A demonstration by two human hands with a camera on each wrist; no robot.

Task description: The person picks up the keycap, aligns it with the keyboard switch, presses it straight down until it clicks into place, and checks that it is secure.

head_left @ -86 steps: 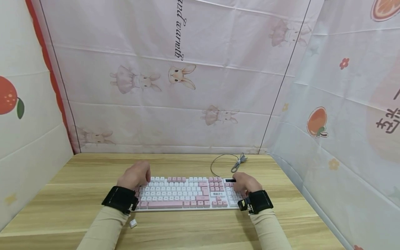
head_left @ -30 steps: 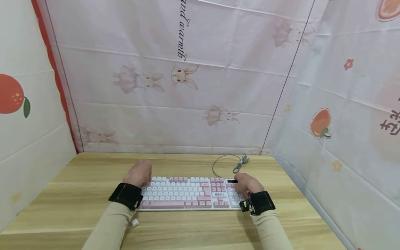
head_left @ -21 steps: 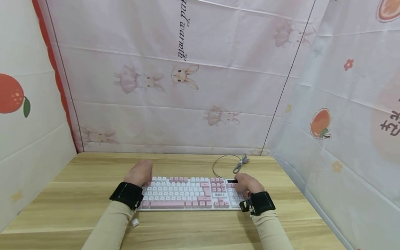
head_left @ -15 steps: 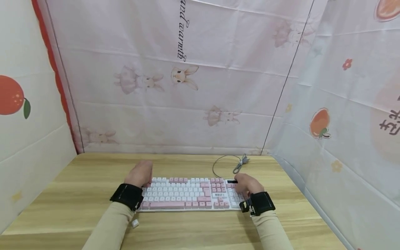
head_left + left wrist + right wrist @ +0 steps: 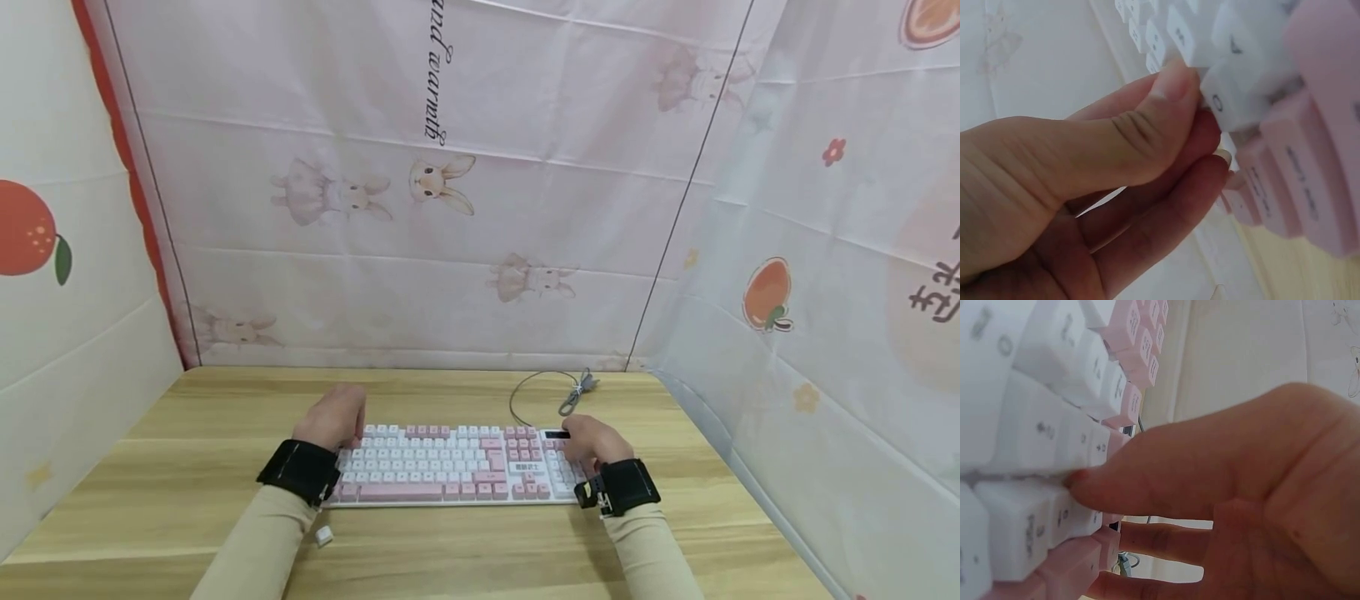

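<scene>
A white and pink keyboard (image 5: 401,492) lies on the wooden table. At its upper left, my left hand (image 5: 335,417) is bent down over the keys. In the left wrist view, the left thumb and curled fingers (image 5: 1163,215) close in beside a white Q keycap (image 5: 1229,100), on what looks like a neighbouring keycap that they mostly hide. My right hand (image 5: 597,440) grips the keyboard's right end. Its thumb (image 5: 1147,472) presses on the number pad keys (image 5: 1075,447), while the other fingers reach past the far edge. One loose white keycap (image 5: 324,536) lies near the front left.
A grey cable (image 5: 573,400), tied in a bundle, runs from the keyboard's back edge. Bare wooden table (image 5: 450,550) extends in front of the keyboard. Printed cloth walls (image 5: 480,317) stand at the back and both sides.
The view has shifted slightly since the earliest frame. The left hand stays at the keyboard's upper left, with only slight wrist movement. The right hand keeps its place on the right end.
</scene>
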